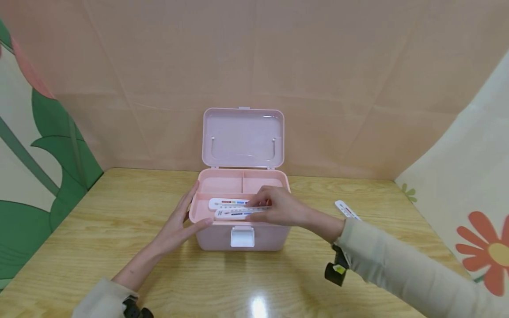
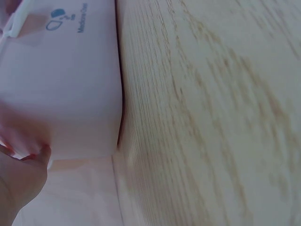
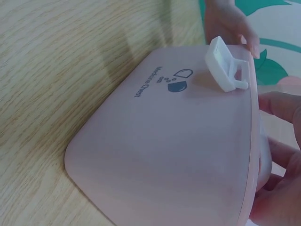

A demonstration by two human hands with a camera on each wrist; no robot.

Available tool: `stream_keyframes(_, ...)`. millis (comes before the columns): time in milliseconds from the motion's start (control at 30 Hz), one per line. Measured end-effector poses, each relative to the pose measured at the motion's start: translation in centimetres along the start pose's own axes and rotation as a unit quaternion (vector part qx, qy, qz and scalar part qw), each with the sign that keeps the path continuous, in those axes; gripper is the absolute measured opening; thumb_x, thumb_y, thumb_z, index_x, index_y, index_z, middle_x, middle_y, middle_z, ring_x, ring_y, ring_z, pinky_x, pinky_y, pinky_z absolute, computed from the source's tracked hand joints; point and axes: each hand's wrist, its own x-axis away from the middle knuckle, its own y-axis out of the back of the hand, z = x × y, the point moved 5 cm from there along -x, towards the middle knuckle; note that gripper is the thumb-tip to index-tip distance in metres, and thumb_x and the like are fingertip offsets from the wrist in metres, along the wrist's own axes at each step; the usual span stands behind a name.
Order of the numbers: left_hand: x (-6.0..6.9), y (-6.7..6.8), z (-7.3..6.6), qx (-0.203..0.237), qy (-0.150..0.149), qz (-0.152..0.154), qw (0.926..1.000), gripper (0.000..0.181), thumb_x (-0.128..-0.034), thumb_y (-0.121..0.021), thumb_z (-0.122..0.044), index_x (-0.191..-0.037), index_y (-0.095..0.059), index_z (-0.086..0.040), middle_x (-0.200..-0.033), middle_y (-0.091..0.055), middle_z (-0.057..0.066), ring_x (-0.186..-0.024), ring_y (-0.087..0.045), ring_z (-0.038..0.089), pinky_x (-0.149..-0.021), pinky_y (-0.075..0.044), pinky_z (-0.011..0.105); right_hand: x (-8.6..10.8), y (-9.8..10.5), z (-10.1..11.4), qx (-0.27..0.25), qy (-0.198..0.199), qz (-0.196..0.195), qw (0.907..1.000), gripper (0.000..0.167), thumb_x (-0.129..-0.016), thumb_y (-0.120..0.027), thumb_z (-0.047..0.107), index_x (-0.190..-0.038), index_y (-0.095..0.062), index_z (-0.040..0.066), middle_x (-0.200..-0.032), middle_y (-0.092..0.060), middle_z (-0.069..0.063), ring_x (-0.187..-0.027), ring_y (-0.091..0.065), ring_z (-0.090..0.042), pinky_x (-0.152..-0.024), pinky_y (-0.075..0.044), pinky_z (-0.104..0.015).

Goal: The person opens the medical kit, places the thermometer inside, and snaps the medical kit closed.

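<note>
A pink medicine box [image 1: 244, 238], its front printed "Medicine Chest" in the wrist views, stands with its lid [image 1: 243, 138] raised. My left hand [image 1: 179, 225] grips the box's left side, thumb at the front rim and fingers along the side wall. Over the front compartment of the pink tray [image 1: 203, 213], my right hand [image 1: 280, 206] pinches the right part of a white thermometer [image 1: 228, 215] with coloured marks. A second thermometer [image 1: 222, 202] lies just behind it, its right end hidden by the fingers. In the right wrist view the box wall hides most of what the right hand [image 3: 284, 197] holds.
Another white thermometer [image 1: 347, 209] lies on the wooden table [image 1: 151, 190] to the right, partly behind the right sleeve [image 1: 397, 260]. Two rear compartments of the tray sit behind a divider [image 1: 243, 182]. A white latch [image 1: 242, 237] hangs at the box's front.
</note>
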Motion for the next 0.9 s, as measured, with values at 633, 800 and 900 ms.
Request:
stream_keyframes(633,0.0,0.0,0.0,0.008,0.001,0.0,1.0,0.086,-0.089,-0.067,-0.017,-0.155,-0.012,-0.024,-0.16,-0.011,0.011,-0.141,-0.025,0.034,-0.109,-0.028,0.06,-1.4,-0.1,0.8,0.042,-0.084,0.034,0.9951,0.017,-0.069,-0.083,0.019,-0.08,-0.073,0.009,-0.065,-0.061,0.005,-0.063,-0.049,-0.005,-0.059,-0.042,-0.018)
stream_keyframes(800,0.0,0.0,0.1,0.007,0.002,0.0,1.0,0.087,-0.0889,-0.067,-0.017,-0.155,-0.012,-0.025,-0.16,-0.011,0.011,-0.141,-0.025,0.034,-0.109,-0.028,0.06,-1.4,-0.3,0.9,0.054,-0.081,0.026,0.9949,0.018,-0.069,-0.084,0.019,-0.078,-0.072,0.009,-0.064,-0.059,0.004,-0.062,-0.047,-0.005,-0.059,-0.04,-0.018)
stream_keyframes(900,0.0,0.0,0.0,0.007,0.001,0.0,1.0,0.086,-0.0891,-0.067,-0.017,-0.155,-0.012,-0.024,-0.16,-0.011,0.011,-0.141,-0.024,0.034,-0.109,-0.028,0.06,-1.3,-0.3,0.9,0.05,-0.073,0.022,0.9958,0.019,-0.07,-0.084,0.019,-0.079,-0.072,0.009,-0.065,-0.06,0.003,-0.062,-0.047,-0.006,-0.058,-0.04,-0.018)
